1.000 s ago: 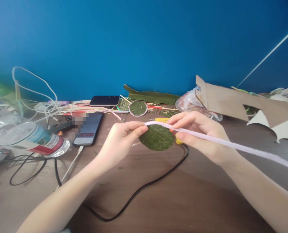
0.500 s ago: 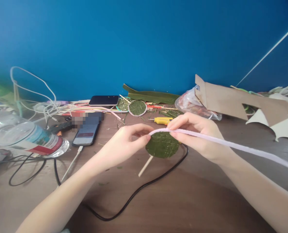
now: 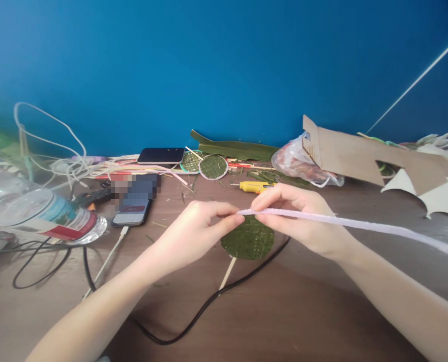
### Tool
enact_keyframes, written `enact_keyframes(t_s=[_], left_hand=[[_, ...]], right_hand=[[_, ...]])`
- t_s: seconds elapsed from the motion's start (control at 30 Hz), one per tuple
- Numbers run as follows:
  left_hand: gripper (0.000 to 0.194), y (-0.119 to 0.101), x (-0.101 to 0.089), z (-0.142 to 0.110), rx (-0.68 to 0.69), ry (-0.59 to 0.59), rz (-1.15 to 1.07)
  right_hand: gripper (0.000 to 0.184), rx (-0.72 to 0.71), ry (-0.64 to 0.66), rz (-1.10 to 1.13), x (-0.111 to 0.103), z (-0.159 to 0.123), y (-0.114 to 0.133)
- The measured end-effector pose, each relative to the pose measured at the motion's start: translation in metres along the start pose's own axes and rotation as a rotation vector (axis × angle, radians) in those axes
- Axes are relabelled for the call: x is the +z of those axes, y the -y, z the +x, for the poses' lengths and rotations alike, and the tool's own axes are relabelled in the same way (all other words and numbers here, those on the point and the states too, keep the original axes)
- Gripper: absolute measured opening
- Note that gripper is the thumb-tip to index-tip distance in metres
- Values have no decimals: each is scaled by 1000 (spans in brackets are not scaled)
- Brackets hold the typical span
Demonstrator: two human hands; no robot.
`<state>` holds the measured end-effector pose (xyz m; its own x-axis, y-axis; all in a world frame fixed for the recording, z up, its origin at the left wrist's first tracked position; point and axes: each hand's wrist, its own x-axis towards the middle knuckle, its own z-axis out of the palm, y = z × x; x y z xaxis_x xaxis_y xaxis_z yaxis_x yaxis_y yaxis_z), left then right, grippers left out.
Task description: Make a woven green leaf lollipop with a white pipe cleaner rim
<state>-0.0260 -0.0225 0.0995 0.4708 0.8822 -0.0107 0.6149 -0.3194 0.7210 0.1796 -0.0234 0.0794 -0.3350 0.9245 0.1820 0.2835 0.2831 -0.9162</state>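
A pale lilac pipe cleaner (image 3: 359,222) runs from the top edge of a round woven green leaf disc (image 3: 247,240) out past the right side of the view. My left hand (image 3: 201,226) pinches its left end between thumb and finger, at the disc's upper edge. Close beside it, my right hand (image 3: 302,213) pinches the same pipe cleaner. From the disc's lower side a thin pale stick (image 3: 227,274) slants down to the left. Whether the fingers also grip the disc's rim is hidden.
Behind my hands lies a yellow glue gun (image 3: 252,187), with a black cable (image 3: 208,304) looping in front. Two finished-looking discs (image 3: 213,167) and leaf pieces (image 3: 239,150) are at the back. Left are phones (image 3: 135,203) and a bottle (image 3: 69,216); right, cut cardboard (image 3: 352,151).
Both hands and the disc have shifted slightly down and left. The pipe cleaner between my fingers is straighter, and my right fingers are nearer my left ones.
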Motion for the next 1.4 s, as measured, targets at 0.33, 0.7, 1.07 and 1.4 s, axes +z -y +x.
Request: enact_keyframes(t_s=[0.33,0.7,1.07,1.4], left_hand=[[38,7,-10,3,-105,-172,28],[31,13,-14,8,-134,-433,-31],[27,18,-13,11,-59,-374,-112],[22,29,-20,13,76,-402,-46]], right_hand=[[18,128,21,-29,-20,15,-12],[49,481,44,-923,-25,31,-61],[26,482,-32,-859,-26,35,-68],[29,347,-314,-180,-38,33,-49]])
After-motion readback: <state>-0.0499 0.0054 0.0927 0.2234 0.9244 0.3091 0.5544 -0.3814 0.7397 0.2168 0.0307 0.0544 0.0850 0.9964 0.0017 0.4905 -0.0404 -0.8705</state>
